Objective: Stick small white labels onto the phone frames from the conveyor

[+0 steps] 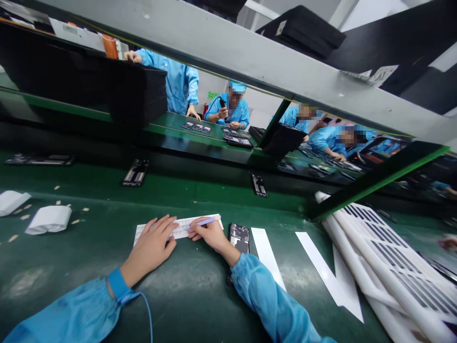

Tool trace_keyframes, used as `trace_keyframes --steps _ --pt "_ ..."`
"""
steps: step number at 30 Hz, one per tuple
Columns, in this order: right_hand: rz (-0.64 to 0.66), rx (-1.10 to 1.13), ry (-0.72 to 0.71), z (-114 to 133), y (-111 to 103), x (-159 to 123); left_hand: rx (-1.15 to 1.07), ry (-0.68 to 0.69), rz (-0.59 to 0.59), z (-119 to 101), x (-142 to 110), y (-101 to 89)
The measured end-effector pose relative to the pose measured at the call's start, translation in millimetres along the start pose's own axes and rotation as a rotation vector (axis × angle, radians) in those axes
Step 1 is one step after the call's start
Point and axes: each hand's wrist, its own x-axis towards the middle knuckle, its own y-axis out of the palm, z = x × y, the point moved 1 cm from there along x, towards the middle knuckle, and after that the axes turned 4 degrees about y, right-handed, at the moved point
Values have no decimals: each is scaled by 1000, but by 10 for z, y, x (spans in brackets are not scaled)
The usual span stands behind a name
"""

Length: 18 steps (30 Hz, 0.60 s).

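Note:
My left hand (152, 245) lies flat, fingers spread, pressing the left part of a white sticker sheet (183, 227) on the green bench. My right hand (210, 234) is closed on a pale blue tweezer-like tool (204, 222), its tip resting on the same sheet. An opened phone body (239, 237) lies just right of my right wrist. Both arms wear blue sleeves, with a blue wrist strap and cord on the left one.
White backing strips (264, 250) (323, 271) and a pile of rolled sheets (385, 267) lie to the right. Two crumpled white papers (48, 219) sit at left. Phone bodies (135, 172) (259, 185) ride the belt beyond. Several blue-coated people work across the line.

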Motion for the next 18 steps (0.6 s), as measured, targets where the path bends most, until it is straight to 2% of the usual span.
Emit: trace_keyframes --steps 6,12,18 --pt "40 -93 -38 -2 -4 -2 -6 0 3 4 4 13" --pt "41 -22 -32 0 -21 -20 -31 -15 4 -10 5 -1" --pt "-56 5 -71 106 -73 -43 -28 19 -42 25 10 -16"
